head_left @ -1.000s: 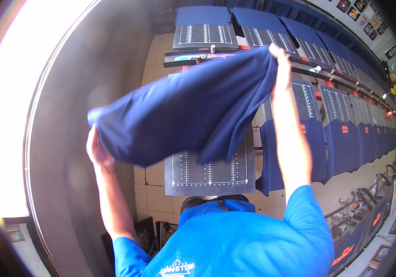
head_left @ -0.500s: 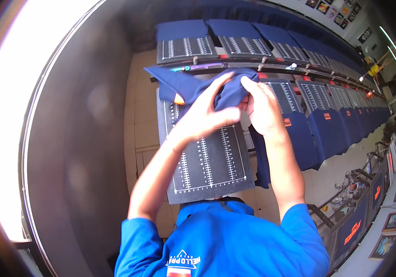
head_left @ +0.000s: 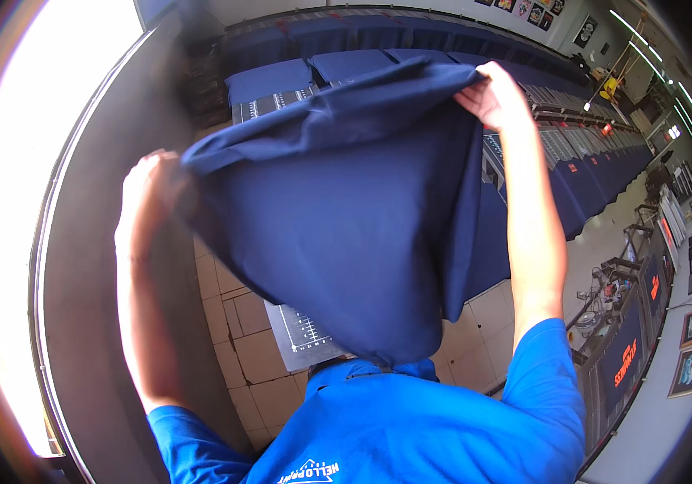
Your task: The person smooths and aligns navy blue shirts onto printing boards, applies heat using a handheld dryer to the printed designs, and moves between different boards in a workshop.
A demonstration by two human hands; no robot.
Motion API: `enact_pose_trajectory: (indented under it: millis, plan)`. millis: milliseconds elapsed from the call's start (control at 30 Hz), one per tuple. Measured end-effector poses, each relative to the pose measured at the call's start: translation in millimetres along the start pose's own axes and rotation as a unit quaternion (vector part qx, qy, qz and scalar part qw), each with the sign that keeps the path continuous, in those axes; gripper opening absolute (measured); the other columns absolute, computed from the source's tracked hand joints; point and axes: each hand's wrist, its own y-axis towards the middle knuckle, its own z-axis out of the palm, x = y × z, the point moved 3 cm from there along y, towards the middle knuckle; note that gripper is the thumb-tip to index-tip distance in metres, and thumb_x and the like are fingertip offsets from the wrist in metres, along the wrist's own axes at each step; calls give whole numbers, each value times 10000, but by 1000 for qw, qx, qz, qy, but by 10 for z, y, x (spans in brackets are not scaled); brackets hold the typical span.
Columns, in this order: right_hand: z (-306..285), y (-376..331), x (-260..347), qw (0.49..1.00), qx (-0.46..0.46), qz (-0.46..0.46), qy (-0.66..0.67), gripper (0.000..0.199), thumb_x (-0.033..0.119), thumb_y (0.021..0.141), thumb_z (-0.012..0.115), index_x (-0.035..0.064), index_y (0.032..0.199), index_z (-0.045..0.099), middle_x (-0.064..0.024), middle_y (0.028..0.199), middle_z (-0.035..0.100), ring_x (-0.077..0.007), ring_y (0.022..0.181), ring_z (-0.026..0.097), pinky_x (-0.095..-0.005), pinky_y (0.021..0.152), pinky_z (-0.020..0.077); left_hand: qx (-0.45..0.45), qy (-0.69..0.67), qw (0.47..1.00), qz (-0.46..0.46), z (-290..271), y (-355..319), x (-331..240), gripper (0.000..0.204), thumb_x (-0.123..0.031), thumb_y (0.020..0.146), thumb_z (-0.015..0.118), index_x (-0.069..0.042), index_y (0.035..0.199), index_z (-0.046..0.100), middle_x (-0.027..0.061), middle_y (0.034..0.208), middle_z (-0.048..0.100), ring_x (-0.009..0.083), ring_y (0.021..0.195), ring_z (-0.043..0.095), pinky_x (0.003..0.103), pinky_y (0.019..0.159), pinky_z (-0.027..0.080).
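A dark navy piece of fabric is spread in the air in front of me, its upper edge folded over and its lower part hanging toward my body. My left hand, blurred by motion, is closed on the upper left corner. At the upper right corner, my right hand pinches the edge between thumb and fingers. Beneath the fabric, one corner of a black printing board with white ruler marks shows; the cloth hides the rest of it.
Beyond the cloth run long rows of similar marked boards, draped with navy fabric; some pieces bear small orange prints. A dark wall stands close on my left. Tiled floor shows below. Racks with orange-printed dark panels stand at the right.
The bunched fabric has been opened out wide and now covers most of the board. My left hand has moved far left, my right hand up and slightly right.
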Motion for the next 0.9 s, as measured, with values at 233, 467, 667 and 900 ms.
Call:
enact_pose_trajectory:
  millis: [233, 467, 667, 900]
  plan:
    - [-507, 16, 419, 990, -22, -93, 100, 223, 232, 881, 472, 30, 922, 555, -102, 930, 641, -248, 880, 612, -400, 849, 479, -252, -413, 863, -148, -864, -115, -709, 181, -171, 841, 575, -7, 827, 500, 24, 764, 462, 86, 755, 457, 261, 688, 405]
    - [-1218, -1673, 186, 980, -162, -82, -80, 430, 331, 924, 520, 9, 1204, 562, -89, 1160, 606, -178, 1075, 568, -310, 966, 415, -109, -362, 925, -51, -603, -1382, -1601, 145, -135, 677, 568, -12, 676, 492, 71, 651, 414, 219, 662, 415, 327, 609, 361]
    - [-2185, -2367, -1257, 956, -141, 238, -102, 677, 159, 800, 646, -56, 1373, 355, -186, 1295, 503, -271, 1164, 509, -397, 1001, 406, 188, -196, 927, -259, 417, -2364, -2158, 286, 46, 536, 624, -43, 807, 635, 102, 813, 532, 288, 853, 502, 369, 770, 426]
    - [-3541, -2739, -2978, 770, -100, 66, -627, 412, 158, 773, 660, -19, 1117, 518, -228, 1096, 565, -369, 947, 584, -438, 888, 439, 402, -208, 850, -271, 1660, -2999, -2346, 721, -393, 661, 798, -93, 1258, 526, 202, 1286, 464, 381, 1200, 426, 504, 990, 361]
